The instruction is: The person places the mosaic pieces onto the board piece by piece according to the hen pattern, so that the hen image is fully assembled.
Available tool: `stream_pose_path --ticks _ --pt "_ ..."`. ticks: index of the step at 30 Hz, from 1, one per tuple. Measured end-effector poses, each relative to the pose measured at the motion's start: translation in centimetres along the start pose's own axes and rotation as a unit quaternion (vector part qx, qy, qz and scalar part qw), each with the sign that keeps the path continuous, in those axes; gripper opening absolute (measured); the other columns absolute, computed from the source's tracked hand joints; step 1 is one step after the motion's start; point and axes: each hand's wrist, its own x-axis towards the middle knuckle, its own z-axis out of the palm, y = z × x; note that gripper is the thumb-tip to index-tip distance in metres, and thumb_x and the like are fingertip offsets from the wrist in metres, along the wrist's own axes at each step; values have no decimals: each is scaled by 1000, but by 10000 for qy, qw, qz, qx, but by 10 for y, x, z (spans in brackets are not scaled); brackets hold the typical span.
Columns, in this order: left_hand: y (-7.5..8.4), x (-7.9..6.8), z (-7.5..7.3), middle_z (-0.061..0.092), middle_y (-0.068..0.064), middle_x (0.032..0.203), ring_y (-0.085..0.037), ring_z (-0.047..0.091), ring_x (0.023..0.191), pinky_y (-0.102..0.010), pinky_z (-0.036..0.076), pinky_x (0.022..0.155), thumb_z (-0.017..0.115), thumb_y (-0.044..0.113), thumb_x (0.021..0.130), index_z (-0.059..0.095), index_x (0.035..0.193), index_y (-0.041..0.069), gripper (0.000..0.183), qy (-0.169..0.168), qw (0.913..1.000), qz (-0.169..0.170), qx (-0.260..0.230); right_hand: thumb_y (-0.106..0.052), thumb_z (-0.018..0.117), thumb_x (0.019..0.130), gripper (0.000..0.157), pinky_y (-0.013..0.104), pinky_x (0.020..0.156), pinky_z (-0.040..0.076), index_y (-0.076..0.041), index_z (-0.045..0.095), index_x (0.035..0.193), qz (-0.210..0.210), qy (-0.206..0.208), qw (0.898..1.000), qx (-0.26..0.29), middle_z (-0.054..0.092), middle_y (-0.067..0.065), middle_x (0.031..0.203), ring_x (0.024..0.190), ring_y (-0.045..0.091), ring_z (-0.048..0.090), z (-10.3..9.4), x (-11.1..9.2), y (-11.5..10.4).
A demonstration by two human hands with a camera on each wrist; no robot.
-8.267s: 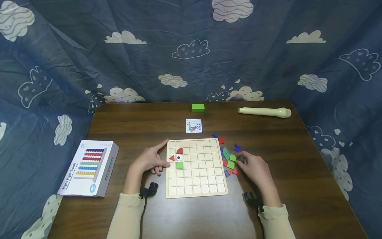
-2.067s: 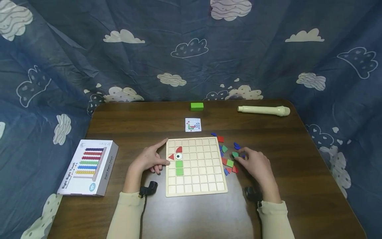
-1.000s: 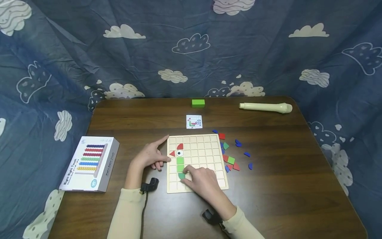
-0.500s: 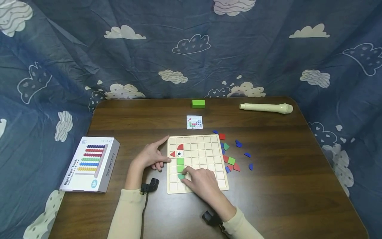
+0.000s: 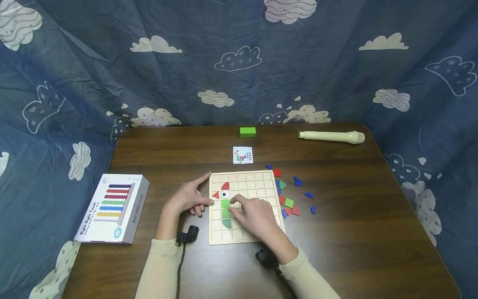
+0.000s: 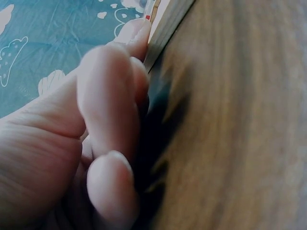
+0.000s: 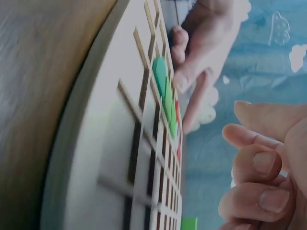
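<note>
A light wooden grid board [image 5: 261, 189] lies on the table. Down its second column run a red quarter-round piece [image 5: 225, 186], a white eye tile [image 5: 225, 194], two green square tiles [image 5: 225, 213] and a dark green quarter-round piece [image 5: 226, 223]. A red triangle [image 5: 215, 194] sits left of the eye. My left hand [image 5: 186, 199] touches the board's left edge with thumb and index finger, the other fingers bent. Over the board, beside the green squares, hovers my right hand [image 5: 257, 218]; its thumb and index finger are apart, holding nothing in the right wrist view.
Loose red, blue and green pieces, among them a green square [image 5: 289, 202], lie right of the board. Behind it are a pattern card [image 5: 242, 155] and a green block [image 5: 247, 132]. A cream microphone-shaped object [image 5: 331, 137] lies back right, a white box [image 5: 112, 209] left.
My right hand took a dark green quarter-round from the loose pieces, set it below the green squares, let go and moved slightly up. A second green square joined the column earlier. My left hand stayed.
</note>
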Motion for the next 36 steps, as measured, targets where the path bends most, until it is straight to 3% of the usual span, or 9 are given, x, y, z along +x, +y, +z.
stream_pose_path --ticks 9,21,31,36 --pt "1 1 0 70 -10 62 -20 71 49 -31 57 48 90 22 86 26 168 41 106 35 10000 21 -27 -40 77 97 22 25 49 21 -25 77 113 744 36 9967 330 33 -10 53 51 9 25 -10 -13 30" --pt "-1 1 2 70 -10 62 -20 71 49 -30 57 47 90 22 86 27 168 42 106 78 9999 -68 -72 -34 77 98 25 26 47 26 -18 77 118 1019 869 9898 475 43 -8 56 49 9 33 -41 -15 91" --pt "0 1 2 70 -10 63 -20 71 50 -29 56 48 91 23 86 26 168 42 106 80 9999 -86 -44 -33 74 101 36 31 51 32 -13 71 130 1757 744 9804 496 52 1 64 54 19 44 -63 -4 132" --pt "-1 0 2 69 -10 63 -20 71 49 -29 56 47 90 22 86 26 168 42 106 64 9999 -73 -53 -36 76 98 43 32 53 34 -13 69 135 1972 196 9796 342 54 6 66 57 21 47 -59 3 139"
